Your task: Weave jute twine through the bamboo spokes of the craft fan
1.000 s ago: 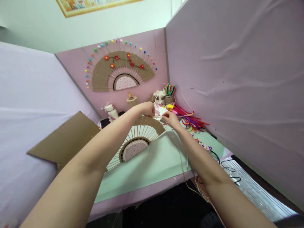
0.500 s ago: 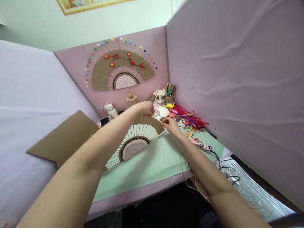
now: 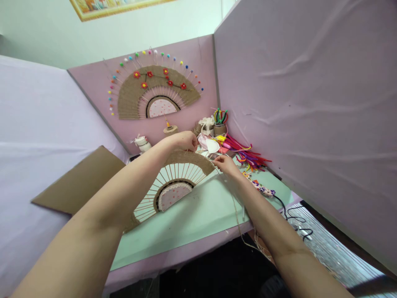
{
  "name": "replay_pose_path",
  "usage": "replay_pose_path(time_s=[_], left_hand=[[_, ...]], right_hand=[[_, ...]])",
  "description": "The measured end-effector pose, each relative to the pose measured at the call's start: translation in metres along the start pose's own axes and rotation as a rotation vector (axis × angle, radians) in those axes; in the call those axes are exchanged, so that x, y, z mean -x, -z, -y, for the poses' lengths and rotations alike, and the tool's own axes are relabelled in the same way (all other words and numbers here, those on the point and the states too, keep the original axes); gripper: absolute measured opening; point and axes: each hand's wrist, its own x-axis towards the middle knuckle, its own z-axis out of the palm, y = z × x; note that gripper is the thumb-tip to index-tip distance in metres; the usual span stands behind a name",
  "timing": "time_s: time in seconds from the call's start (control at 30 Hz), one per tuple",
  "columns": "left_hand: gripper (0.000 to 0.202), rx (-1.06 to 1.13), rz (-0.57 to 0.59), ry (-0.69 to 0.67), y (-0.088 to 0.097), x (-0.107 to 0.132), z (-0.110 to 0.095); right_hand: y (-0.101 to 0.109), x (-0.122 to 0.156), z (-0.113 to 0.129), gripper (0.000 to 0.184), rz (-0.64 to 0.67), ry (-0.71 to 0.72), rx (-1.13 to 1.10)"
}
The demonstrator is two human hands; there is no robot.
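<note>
A half-round fan (image 3: pixel 203 162) lies on the pale green table top, with a woven brown twine band, thin ribs and a dotted pink half-disc edged in lace. My left hand (image 3: pixel 189 140) is at the far rim of the band, its fingers curled in; what they grip is hidden. At the band's right end, my right hand (image 3: pixel 226 164) pinches the twine (image 3: pixel 237 215), which trails down over the table's front edge towards my lap. My left forearm covers the fan's left part.
A finished-looking fan (image 3: pixel 161 78) with red flowers hangs ahead, ringed by coloured pompom sticks. Behind my hands are a twine roll (image 3: pixel 170 130), pipe cleaners (image 3: pixel 248 153) and a can of scissors (image 3: pixel 220 124). Cardboard (image 3: pixel 82 178) lies left; a patterned glue gun (image 3: pixel 262 188) lies right.
My left hand has shifted slightly left and down along the fan's rim. The right hand stays at the band's end. The whole view has drifted a little.
</note>
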Motion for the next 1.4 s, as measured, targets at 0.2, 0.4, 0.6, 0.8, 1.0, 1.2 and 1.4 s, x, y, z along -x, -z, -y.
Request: replay_pose_path(time_s=[0.2, 0.4, 0.6, 0.8, 1.0, 1.2, 1.4], left_hand=[[0.02, 0.031, -0.019, -0.033, 0.007, 0.017, -0.003], [0.019, 0.062, -0.016, -0.034, 0.008, 0.027, -0.011], [0.017, 0.048, -0.029, -0.053, 0.009, 0.03, -0.013], [0.017, 0.067, -0.011, -0.059, 0.009, 0.033, -0.011], [0.016, 0.067, -0.008, -0.056, 0.008, 0.032, -0.009], [0.017, 0.081, -0.001, -0.043, 0.008, 0.034, -0.005], [0.019, 0.044, -0.027, -0.023, 0.011, 0.037, -0.004]], right_hand=[[0.008, 0.0, 0.006, 0.02, -0.08, 0.032, -0.01], [0.022, 0.001, 0.014, 0.015, -0.018, 0.059, -0.012], [0.024, 0.003, 0.011, 0.02, 0.033, 0.016, -0.067], [0.026, 0.003, 0.012, 0.024, 0.054, 0.014, -0.1], [0.027, 0.005, 0.013, 0.017, -0.023, 0.059, -0.005], [0.018, 0.013, 0.009, 0.017, -0.125, 0.093, 0.057], [0.008, 0.022, 0.012, 0.013, -0.175, 0.11, 0.065]])
